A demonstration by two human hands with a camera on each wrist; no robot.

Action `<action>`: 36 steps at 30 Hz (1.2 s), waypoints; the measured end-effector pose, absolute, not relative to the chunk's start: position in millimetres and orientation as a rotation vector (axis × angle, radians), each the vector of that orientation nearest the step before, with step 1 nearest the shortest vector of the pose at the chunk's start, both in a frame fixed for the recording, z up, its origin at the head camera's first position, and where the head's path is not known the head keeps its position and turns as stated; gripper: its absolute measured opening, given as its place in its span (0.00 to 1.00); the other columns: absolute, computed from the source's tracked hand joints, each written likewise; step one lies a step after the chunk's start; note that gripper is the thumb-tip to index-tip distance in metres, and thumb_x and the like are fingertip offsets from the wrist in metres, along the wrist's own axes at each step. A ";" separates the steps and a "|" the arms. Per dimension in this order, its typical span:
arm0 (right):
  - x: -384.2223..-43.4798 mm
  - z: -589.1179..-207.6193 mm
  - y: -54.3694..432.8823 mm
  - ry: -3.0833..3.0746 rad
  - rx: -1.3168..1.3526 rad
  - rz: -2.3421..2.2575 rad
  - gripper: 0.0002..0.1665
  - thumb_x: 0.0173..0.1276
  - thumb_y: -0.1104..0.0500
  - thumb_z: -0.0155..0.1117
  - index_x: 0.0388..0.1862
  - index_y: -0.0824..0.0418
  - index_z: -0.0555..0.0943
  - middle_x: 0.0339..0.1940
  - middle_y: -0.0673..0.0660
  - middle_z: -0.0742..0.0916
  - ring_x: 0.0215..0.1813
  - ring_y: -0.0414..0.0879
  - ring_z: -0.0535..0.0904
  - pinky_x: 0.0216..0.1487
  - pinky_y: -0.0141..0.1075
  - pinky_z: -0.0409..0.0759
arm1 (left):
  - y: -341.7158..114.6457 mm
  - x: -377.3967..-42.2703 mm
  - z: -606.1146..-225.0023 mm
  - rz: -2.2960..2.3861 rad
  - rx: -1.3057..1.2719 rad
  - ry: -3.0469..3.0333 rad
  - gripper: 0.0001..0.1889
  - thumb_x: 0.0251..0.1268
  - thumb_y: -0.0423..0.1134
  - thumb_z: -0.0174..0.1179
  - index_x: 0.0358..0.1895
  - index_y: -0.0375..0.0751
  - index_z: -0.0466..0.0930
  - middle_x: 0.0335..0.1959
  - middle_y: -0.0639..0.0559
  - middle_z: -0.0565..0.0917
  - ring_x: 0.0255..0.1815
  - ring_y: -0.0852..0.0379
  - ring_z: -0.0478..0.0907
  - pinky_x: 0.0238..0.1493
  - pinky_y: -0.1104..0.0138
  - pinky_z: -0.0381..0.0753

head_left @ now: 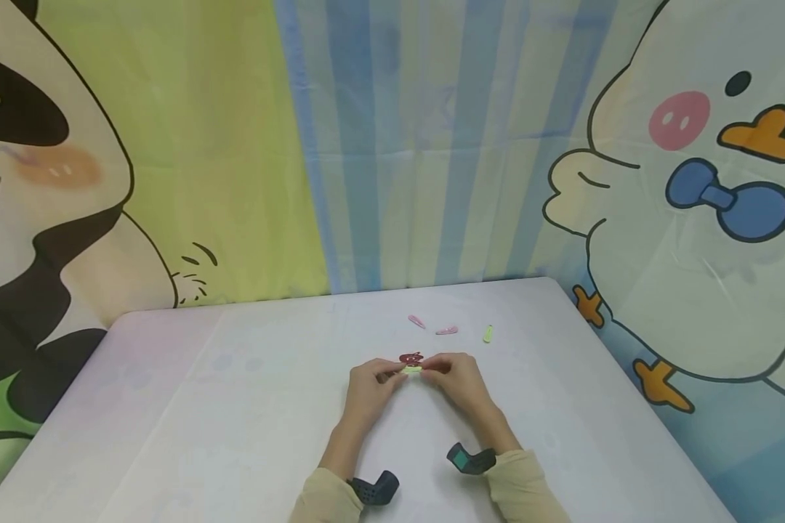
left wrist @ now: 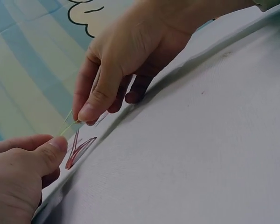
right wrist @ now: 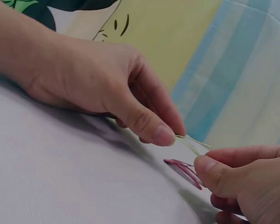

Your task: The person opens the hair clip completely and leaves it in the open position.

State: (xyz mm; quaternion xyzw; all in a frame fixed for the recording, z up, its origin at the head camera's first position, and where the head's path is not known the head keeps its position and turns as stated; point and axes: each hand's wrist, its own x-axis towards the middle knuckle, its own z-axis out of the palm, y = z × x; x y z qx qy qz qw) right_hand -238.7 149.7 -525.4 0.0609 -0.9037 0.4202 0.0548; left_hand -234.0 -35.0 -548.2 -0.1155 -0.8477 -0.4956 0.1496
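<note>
A slim yellow-green snap hair clip [head_left: 412, 369] is stretched between both hands, its thin frame spread apart in the right wrist view. At one end, the left hand [head_left: 368, 392] pinches it between thumb and index finger. The right hand [head_left: 459, 381] pinches the opposite end the same way, thumb towards the body. Fingertips cover both ends of the clip. Just behind it, dark red hair clips [head_left: 411, 358] lie on the table, overlapping each other; their reddish loops [right wrist: 184, 171] also show below the fingers in the right wrist view.
Two pink hair clips [head_left: 416, 321] [head_left: 447, 330] and another yellow-green clip [head_left: 488, 334] lie farther back on the white table [head_left: 235, 407]. A printed curtain [head_left: 419, 145] hangs along the table's back edge. Each wrist wears a dark camera mount [head_left: 376, 488].
</note>
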 end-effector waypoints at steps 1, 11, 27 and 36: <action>-238.7 -525.9 149.4 -2.738 0.189 1.256 0.07 0.53 0.56 0.74 0.33 0.50 0.87 0.33 0.46 0.89 0.38 0.38 0.81 0.41 0.34 0.78 | -34.5 -234.2 -548.5 -1.417 -0.327 -2.440 0.10 0.49 0.37 0.72 0.37 0.45 0.88 0.32 0.55 0.87 0.28 0.65 0.78 0.31 0.73 0.77; -237.6 -527.6 145.3 -2.711 0.235 1.072 0.05 0.51 0.56 0.75 0.29 0.52 0.87 0.29 0.46 0.89 0.37 0.39 0.82 0.40 0.35 0.77 | -30.1 -233.6 -549.1 -1.291 -0.255 -2.512 0.08 0.48 0.36 0.72 0.34 0.47 0.87 0.32 0.56 0.85 0.32 0.63 0.79 0.36 0.71 0.78; -241.0 -531.2 140.5 -2.766 0.218 0.929 0.05 0.53 0.56 0.74 0.30 0.51 0.87 0.29 0.46 0.88 0.34 0.39 0.81 0.39 0.36 0.77 | -28.8 -234.1 -549.3 -1.193 -0.165 -2.658 0.08 0.50 0.39 0.71 0.35 0.49 0.87 0.33 0.56 0.85 0.36 0.60 0.81 0.41 0.67 0.80; -243.1 -530.0 140.5 -2.803 0.193 0.880 0.05 0.51 0.55 0.75 0.28 0.51 0.87 0.26 0.44 0.83 0.28 0.36 0.73 0.33 0.31 0.71 | -28.6 -237.4 -548.7 -1.190 -0.204 -2.683 0.06 0.50 0.38 0.71 0.34 0.49 0.87 0.31 0.57 0.82 0.30 0.64 0.75 0.34 0.71 0.76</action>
